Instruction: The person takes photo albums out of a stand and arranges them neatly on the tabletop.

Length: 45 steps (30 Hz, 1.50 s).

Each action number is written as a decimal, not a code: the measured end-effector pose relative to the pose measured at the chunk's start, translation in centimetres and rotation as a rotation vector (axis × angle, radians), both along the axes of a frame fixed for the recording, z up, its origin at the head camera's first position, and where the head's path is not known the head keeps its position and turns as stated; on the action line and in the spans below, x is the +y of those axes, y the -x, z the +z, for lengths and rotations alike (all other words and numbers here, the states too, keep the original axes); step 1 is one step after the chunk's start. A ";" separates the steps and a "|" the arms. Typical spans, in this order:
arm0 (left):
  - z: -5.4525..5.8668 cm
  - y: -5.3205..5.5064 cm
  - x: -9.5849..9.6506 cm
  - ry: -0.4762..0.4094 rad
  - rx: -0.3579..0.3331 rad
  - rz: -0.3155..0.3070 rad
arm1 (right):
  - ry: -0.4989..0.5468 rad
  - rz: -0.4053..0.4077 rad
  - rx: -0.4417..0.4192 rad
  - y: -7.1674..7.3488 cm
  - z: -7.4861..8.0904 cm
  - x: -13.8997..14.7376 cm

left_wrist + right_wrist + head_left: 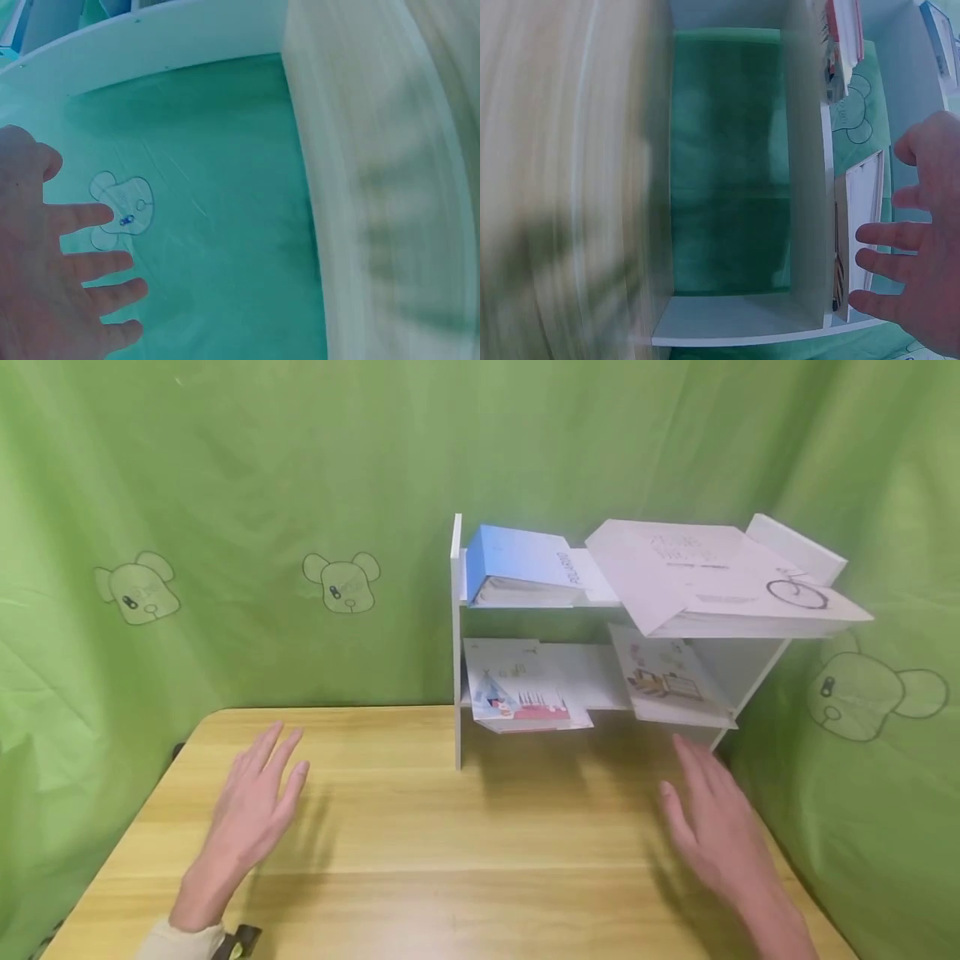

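Note:
My left hand (251,806) hovers over the left part of the wooden table, fingers straight and holding nothing. Over the table's right side, my right hand (716,827) is also empty, its fingers extended toward the white shelf (457,685). Nearest to it is a thin book with a cartoon cover (671,681) on the lower level. A book with a tent picture (517,685) lies lower left. Up top are a thick blue book (525,560) and a large pale book with a bicycle drawing (720,572), jutting past the front edge.
The wooden table (390,835) carries the shelf at its back right. A green curtain (247,468) printed with bear faces hangs behind and at both sides. A dark wrist strap (240,941) shows by the left sleeve (180,941).

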State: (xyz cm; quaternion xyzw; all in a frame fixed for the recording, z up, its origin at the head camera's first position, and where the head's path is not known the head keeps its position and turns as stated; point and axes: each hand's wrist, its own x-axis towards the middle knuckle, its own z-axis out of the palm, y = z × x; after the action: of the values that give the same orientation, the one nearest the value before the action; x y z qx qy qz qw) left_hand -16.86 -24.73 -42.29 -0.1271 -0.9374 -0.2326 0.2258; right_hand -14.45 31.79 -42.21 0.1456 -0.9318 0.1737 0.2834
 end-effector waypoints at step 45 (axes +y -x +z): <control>6.3 0.7 11.6 -0.782 -0.095 -0.398 | 0.499 0.072 0.310 1.3 4.4 -3.3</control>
State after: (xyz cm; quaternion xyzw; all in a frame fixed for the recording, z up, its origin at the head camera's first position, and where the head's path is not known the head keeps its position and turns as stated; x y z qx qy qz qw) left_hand -17.57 -13.16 -36.01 -0.1995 -0.7454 -0.6144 0.1645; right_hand -15.73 28.46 -37.78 0.1291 -0.8001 0.3830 0.4432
